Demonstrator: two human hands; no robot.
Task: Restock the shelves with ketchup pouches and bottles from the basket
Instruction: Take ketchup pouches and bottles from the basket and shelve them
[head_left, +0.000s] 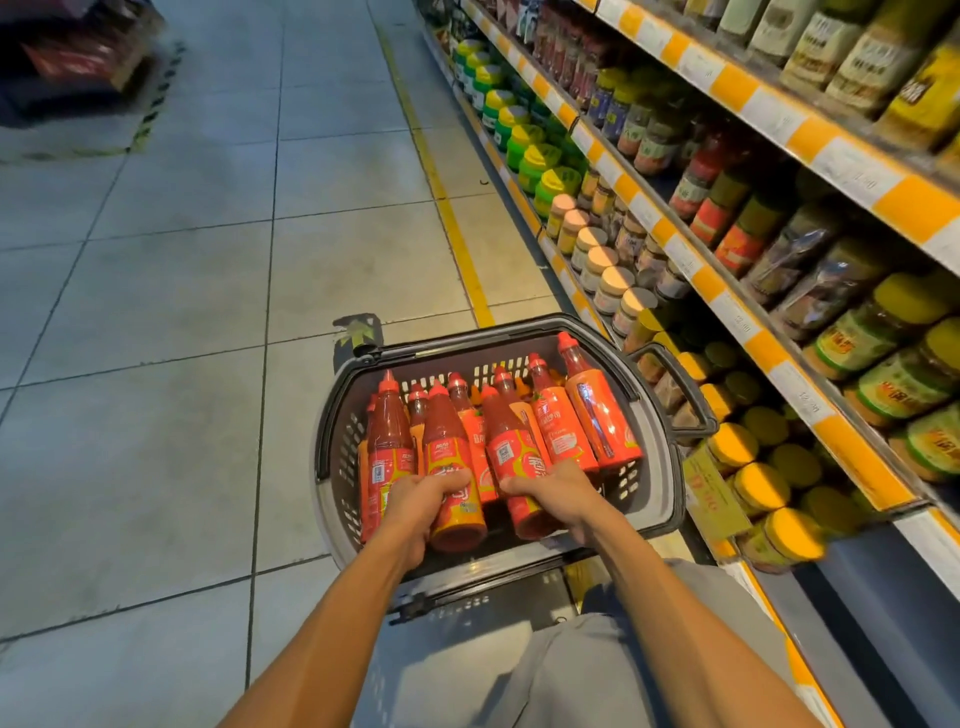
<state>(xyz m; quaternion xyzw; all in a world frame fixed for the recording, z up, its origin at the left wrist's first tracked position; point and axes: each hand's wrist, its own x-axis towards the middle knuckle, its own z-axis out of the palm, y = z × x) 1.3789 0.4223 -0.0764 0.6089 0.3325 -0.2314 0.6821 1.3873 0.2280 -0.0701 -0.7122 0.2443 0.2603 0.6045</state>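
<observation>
Over the basket (670, 462) we go: our left hand (421, 501) grips one ketchup bottle (452, 467), our right hand (558, 493) grips another bottle (511, 457), near edge.

Dim indoor light, edges bowed, corners perhaps motion-blurred.

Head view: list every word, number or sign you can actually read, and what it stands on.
Ketchup bottles: labels and a QR code, characters too blurred to read.
Shelf price strips: printed digits, illegible.
Yellow hanging tag: red print, unreadable.
Jar labels: blurred.
Nothing quotable with confidence.
</observation>
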